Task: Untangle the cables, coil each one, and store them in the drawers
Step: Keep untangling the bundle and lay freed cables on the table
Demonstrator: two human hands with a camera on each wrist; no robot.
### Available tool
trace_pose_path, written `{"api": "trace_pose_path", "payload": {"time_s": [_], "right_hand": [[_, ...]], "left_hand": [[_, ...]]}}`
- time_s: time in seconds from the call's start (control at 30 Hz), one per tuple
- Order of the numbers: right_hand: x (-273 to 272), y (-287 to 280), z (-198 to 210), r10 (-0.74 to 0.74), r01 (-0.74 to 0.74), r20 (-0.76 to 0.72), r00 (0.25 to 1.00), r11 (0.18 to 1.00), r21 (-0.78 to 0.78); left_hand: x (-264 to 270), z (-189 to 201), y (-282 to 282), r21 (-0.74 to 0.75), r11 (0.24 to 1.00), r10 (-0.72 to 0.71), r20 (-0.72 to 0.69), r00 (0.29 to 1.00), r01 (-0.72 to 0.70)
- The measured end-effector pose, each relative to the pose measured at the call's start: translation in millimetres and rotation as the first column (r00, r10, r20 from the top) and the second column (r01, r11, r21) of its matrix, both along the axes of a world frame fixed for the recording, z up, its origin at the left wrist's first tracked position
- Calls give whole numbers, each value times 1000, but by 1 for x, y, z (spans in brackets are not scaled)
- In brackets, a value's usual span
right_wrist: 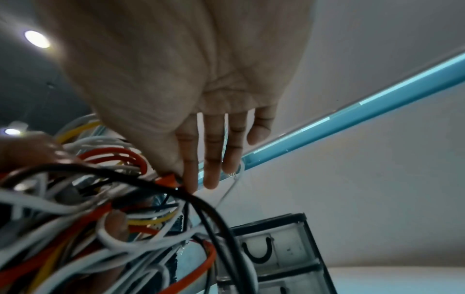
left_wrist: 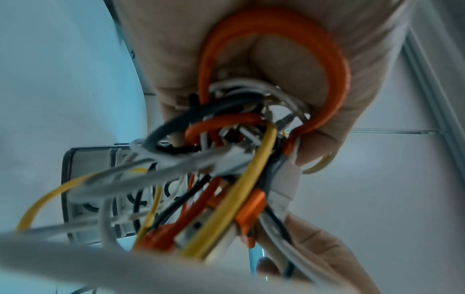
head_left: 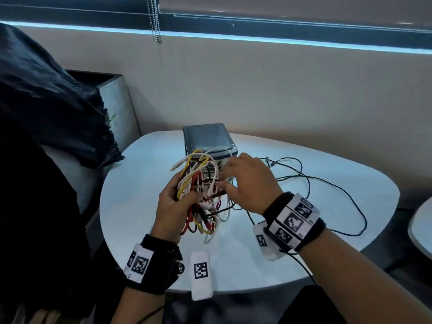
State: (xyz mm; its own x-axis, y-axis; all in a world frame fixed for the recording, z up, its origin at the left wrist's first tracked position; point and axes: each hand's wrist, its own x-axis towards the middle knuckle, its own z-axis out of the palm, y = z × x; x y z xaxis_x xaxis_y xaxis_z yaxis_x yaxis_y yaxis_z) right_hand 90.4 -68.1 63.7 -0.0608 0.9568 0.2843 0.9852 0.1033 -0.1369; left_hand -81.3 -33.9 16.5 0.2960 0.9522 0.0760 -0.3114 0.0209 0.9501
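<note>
A tangle of white, yellow, orange and black cables (head_left: 201, 192) hangs above the white table (head_left: 140, 183). My left hand (head_left: 174, 202) grips it from the left, fingers curled round the bundle (left_wrist: 236, 163). My right hand (head_left: 225, 182) is at the tangle's right side. Its thumb and index finger pinch a strand beside an orange plug (right_wrist: 168, 177), while its other fingers (right_wrist: 214, 159) stay straight. Behind the tangle stands the small drawer unit (head_left: 208, 136), with clear drawer fronts (right_wrist: 289, 248) and dark U-shaped handles. A separate thin black cable (head_left: 336, 187) lies loose on the table to the right.
Black cloth (head_left: 46, 101) covers a grey bin (head_left: 119, 106) at the left, close to the table edge. A bead chain (head_left: 155, 22) hangs from the blind against the beige wall. Another white table's edge (head_left: 423, 225) shows at far right.
</note>
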Motion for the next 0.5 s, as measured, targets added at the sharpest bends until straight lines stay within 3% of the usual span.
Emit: {"api": "trace_pose_path", "payload": {"time_s": [0.1,0.27,0.4,0.5], "right_hand": [[2,-5,0,-7,12,-115,993,999,42],[4,-10,5,-32,29,-235,971,999,-17],[19,-22,7,-154,171,-148,977,979,109],[39,-27,11,-349,362,-100,932,909,206]], "left_hand": [[2,2,-1,15,1000,-24,1,1000,24],[5,3,-4,32,999,-39,-13,999,39],[4,6,1,108,994,5,-149,989,11],[2,4,7,107,993,81,-218,973,-58]]}}
